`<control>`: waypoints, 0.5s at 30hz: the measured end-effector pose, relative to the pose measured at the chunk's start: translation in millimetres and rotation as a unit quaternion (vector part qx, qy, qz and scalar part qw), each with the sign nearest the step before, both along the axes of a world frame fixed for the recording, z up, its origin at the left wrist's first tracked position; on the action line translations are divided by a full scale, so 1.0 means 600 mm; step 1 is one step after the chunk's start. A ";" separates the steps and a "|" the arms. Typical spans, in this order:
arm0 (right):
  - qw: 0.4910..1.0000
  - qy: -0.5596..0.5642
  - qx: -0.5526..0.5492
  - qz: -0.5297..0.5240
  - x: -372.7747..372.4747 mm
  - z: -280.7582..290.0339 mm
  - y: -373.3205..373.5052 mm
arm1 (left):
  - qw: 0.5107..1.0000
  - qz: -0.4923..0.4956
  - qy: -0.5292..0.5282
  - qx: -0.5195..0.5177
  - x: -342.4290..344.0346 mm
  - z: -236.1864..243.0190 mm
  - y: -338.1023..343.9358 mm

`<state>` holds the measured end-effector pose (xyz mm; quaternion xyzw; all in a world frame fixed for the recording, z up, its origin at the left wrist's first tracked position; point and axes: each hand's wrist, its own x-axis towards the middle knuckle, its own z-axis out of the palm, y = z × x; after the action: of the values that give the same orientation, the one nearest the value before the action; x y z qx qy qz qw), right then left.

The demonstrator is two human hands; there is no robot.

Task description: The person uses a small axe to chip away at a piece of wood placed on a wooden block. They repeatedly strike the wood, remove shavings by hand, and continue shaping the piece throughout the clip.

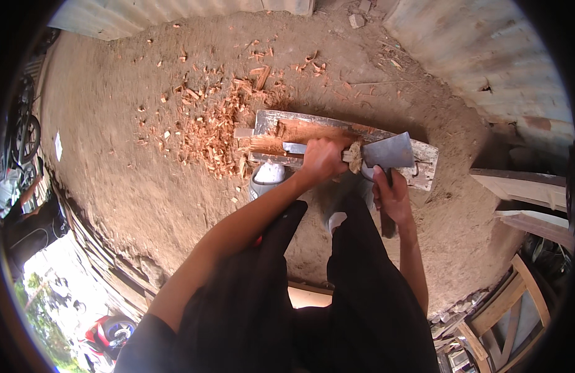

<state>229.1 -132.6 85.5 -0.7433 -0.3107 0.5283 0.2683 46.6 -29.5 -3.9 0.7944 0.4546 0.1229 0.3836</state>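
Observation:
A reddish-brown wooden workpiece with a roughly cut surface lies on a weathered plank bench. My left hand is closed round a chisel, its flat metal blade pointing left against the wood and its frayed handle end sticking out to the right. My right hand grips the dark handle of a hatchet-like tool, whose broad grey metal head is held just right of the chisel's handle end. A grey bucket with something white in it is under the bench's left end.
Wood shavings litter the dirt floor. Corrugated metal sheets edge the back and right, with loose boards at the right and a wooden frame lower right. Motorbikes and a red one stand along the left.

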 end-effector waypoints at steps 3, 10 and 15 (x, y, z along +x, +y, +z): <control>0.995 0.053 0.011 -0.078 -0.004 0.004 -0.007 | 1.000 -0.015 0.015 -0.004 -0.001 -0.007 0.001; 1.000 0.025 -0.008 -0.002 -0.002 0.012 0.003 | 0.999 -0.030 0.013 -0.031 -0.008 -0.002 0.002; 0.993 0.054 0.054 -0.085 -0.020 -0.001 -0.006 | 0.998 -0.029 0.047 -0.019 -0.001 0.010 0.008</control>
<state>217.3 -136.3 84.9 -0.7216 -0.2597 0.5255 0.3684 46.3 -24.5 1.9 0.8047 0.4513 0.0656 0.3800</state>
